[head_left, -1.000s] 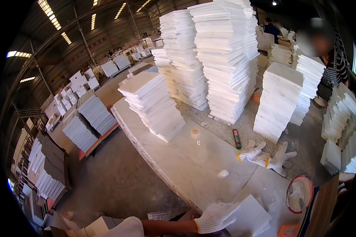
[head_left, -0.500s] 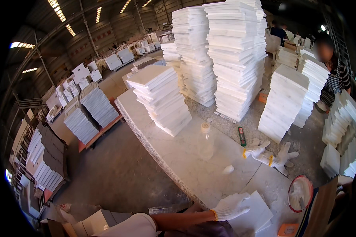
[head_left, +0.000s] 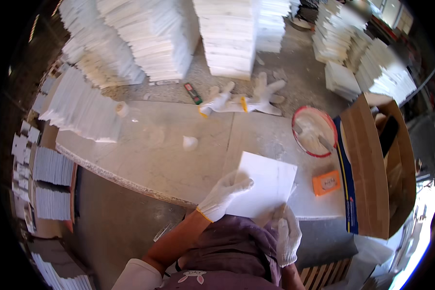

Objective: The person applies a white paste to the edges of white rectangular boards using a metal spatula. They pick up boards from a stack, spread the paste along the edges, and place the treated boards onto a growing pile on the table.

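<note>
A square white stone tile (head_left: pixel 270 181) is tilted over the near edge of the worktable, close to my apron. My left hand (head_left: pixel 225 193), in a white knitted glove with a yellow cuff edge, grips the tile's left side with the thumb on top. At the tile's lower right corner is my gloved right hand (head_left: pixel 289 234), its fingers bent around the edge; the fingertips are partly blurred. To the right of the tile lies an orange packet (head_left: pixel 326 183). Beyond it stands a red-rimmed tub (head_left: pixel 307 150) with whitish material and a scraper inside.
Spare white gloves (head_left: pixel 261 99) lie across the table beside a small green-and-red box (head_left: pixel 193 93). A white lump (head_left: pixel 190 142) and clear bottle (head_left: pixel 123 109) are to the left. Tall tile stacks (head_left: pixel 227 38) line the far side; a cardboard box (head_left: pixel 367 169) stands right.
The view has swung right and down. My left hand, earlier resting over tiles on the table, now holds a tile up at the near edge. My right hand has come into view at its corner.
</note>
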`<state>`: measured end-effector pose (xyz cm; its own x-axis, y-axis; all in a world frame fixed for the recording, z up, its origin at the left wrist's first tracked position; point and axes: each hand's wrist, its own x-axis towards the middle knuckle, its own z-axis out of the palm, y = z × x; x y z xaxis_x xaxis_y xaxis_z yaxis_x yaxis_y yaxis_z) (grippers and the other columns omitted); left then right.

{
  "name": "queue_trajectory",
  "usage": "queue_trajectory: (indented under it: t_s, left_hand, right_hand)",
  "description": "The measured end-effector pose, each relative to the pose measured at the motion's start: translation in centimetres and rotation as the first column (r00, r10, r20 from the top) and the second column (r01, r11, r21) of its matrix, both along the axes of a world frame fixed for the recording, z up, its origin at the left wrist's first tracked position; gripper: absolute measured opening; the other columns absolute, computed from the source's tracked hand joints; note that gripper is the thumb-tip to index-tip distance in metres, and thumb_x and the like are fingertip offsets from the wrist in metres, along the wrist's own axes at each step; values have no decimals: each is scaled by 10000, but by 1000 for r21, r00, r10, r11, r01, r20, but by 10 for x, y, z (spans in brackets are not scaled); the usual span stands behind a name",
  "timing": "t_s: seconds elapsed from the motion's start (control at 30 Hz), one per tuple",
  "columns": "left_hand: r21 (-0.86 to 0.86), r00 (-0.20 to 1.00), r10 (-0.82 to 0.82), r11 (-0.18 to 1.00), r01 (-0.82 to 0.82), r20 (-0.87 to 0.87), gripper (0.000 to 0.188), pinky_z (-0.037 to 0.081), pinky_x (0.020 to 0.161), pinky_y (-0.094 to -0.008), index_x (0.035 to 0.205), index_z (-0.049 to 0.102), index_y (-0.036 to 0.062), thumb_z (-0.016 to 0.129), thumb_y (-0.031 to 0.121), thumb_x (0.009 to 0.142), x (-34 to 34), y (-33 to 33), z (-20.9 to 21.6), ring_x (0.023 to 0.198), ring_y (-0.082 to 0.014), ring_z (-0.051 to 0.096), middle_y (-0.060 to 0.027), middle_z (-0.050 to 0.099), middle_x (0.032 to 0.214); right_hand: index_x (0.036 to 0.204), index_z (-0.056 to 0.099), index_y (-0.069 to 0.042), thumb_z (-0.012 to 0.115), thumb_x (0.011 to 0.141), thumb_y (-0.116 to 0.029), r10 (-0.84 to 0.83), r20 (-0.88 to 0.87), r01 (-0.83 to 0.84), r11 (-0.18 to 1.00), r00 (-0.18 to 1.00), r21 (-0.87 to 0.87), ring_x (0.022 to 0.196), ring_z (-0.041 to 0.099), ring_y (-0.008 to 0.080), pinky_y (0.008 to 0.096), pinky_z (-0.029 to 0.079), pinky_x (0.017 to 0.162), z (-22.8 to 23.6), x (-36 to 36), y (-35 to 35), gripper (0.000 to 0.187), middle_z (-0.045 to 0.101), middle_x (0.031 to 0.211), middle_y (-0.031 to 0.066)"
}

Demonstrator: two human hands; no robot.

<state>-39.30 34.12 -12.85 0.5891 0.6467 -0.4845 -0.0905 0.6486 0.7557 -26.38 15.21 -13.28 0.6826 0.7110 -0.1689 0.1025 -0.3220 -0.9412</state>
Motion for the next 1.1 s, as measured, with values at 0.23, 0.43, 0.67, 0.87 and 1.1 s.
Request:
queue_trajectory:
  t_s: [0.23, 0.43, 0.67, 0.87, 1.1]
  left_hand:
    - [-112, 985, 34, 994, -15, 170, 165, 499, 679, -210, 1079, 639, 71, 692, 178, 965, 10, -5, -23, 817, -37, 602, 32, 645, 931]
    - [-43, 987, -35, 998, 42, 159, 165, 540, 774, -276, 1119, 615, 67, 647, 149, 980, 1, -2, -35, 889, -107, 634, -13, 655, 1003]
    - [-101, 980, 37, 995, -17, 194, 246, 530, 768, -256, 1188, 607, 53, 666, 136, 964, -2, -2, -38, 901, -85, 623, -11, 655, 1018]
    - [-133, 981, 74, 990, -50, 181, 419, 541, 875, -313, 1382, 499, 51, 609, 125, 985, -2, -2, -37, 1009, -146, 630, -50, 635, 1146]
    - [-200, 961, 107, 978, -56, 254, 463, 531, 947, -363, 1438, 446, 66, 559, 98, 990, -14, -1, -52, 1117, -200, 612, -77, 604, 1238]
  right_hand:
    - [1440, 459, 70, 564, 1000, -177, -108, 112, 100, 992, 988, 78, 1200, 573, 251, 353, 415, 1055, 0, 23, 7, 515, 609, 1317, 196]
    - [1455, 458, 35, 604, 987, -147, -71, -44, 71, 997, 997, 4, 963, 615, 192, 317, 496, 907, -3, 23, 26, 524, 650, 1148, 155]
    - [1464, 451, 25, 616, 981, -111, -64, -46, 66, 996, 997, 62, 835, 548, 116, 278, 502, 801, -2, 20, 28, 528, 613, 970, 76]
    - [1485, 440, 2, 624, 978, -99, -50, -173, 71, 991, 984, 117, 885, 597, 92, 264, 526, 806, 3, 19, 26, 549, 627, 1065, 80]
    - [1490, 429, 11, 638, 967, -93, 9, -127, 12, 986, 992, 165, 978, 636, 127, 279, 542, 847, 18, 15, 23, 573, 621, 1266, 157]
